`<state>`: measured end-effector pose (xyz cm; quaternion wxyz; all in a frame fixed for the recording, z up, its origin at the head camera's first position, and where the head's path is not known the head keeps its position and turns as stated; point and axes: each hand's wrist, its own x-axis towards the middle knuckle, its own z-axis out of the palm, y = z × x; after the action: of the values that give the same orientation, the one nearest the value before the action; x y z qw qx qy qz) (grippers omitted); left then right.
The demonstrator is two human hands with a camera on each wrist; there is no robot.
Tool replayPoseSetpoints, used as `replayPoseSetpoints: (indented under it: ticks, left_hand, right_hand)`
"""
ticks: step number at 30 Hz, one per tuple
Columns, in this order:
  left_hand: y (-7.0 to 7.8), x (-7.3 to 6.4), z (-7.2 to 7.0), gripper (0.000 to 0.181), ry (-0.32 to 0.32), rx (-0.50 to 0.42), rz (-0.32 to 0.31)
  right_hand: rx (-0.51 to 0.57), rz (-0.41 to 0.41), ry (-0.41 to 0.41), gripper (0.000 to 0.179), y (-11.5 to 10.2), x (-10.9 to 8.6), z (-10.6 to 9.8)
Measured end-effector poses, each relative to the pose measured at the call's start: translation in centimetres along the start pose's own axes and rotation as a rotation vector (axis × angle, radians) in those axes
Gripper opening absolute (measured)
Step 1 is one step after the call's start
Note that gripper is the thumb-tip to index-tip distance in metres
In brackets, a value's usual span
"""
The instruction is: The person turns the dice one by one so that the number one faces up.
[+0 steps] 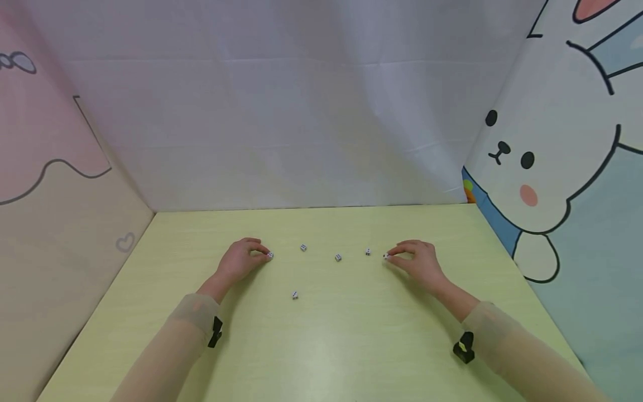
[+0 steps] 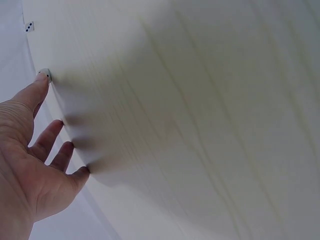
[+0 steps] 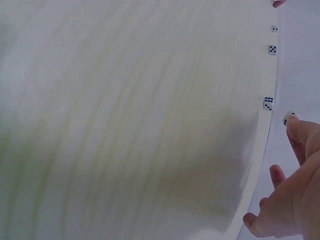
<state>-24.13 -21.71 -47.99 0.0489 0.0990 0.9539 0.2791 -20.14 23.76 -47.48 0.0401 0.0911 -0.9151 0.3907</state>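
Note:
At the left of the row, my left hand (image 1: 243,260) pinches a small white die (image 1: 270,255) between thumb and index finger; its other fingertips rest on the table in the left wrist view. Over on the right, another white die (image 1: 385,256) sits between the thumb and index finger of my right hand (image 1: 421,262). Between the hands lie more dice: one (image 1: 303,247) nearer the left, one (image 1: 338,257) in the middle, and one (image 1: 368,252) just left of the right hand's die. A further die (image 1: 294,295) lies closer to me.
The dice are on a pale wood-grain table (image 1: 321,346). Behind its far edge hangs a white cloth (image 1: 301,123). Printed panels stand at both sides, the right one (image 1: 593,268) with a cartoon rabbit. Dark straps with small devices (image 1: 464,347) are at both wrists.

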Motion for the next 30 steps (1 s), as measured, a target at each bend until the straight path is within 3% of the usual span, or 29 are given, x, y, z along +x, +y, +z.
replayPoseSetpoints:
  ticks: [14, 22, 30]
  left_hand:
    - [-0.2, -0.1, 0.3, 0.022, -0.008, -0.018, -0.005]
    - [-0.7, -0.1, 0.8, 0.022, -0.01, -0.034, -0.015]
    - [-1.0, 0.0, 1.0, 0.021, -0.005, -0.035, -0.011]
  right_hand:
    - [-0.023, 0.114, 0.017, 0.02, 0.3, -0.7, 1.4]
    - [-0.059, 0.053, 0.02, 0.017, 0.4, -0.8, 2.0]
    - [-0.06, 0.045, 0.008, 0.016, 0.4, -0.9, 2.4]
